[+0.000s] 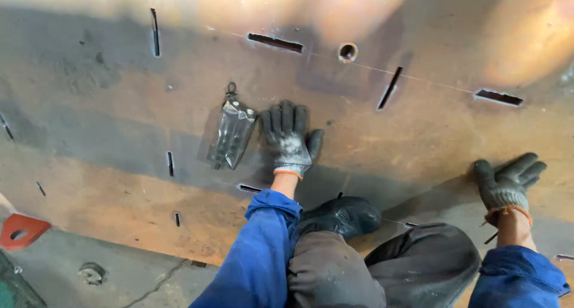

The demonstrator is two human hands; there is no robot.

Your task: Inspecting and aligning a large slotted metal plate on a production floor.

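The person kneels on a big rusty steel plate (418, 135). The left hand (289, 138) wears a grey glove and lies flat on the plate, fingers spread wide, holding nothing. Just to its left, almost touching, lies a clear plastic pouch (231, 135) with a small ring at its far end. The right hand (508, 182), also gloved, rests open on the plate at the right, well apart from the pouch, and it grips nothing too.

The pouch looks light, soft and a bit slippery, so it would likely bend and crinkle when picked up. The ring at the far end looks like the best place to take hold. The plate looks very heavy and stiff. It has narrow slots (275, 43) and a round hole (347, 51) cut in it. A black shoe (344, 215) sits near the left arm. A red metal piece (21, 229) lies at the near left.
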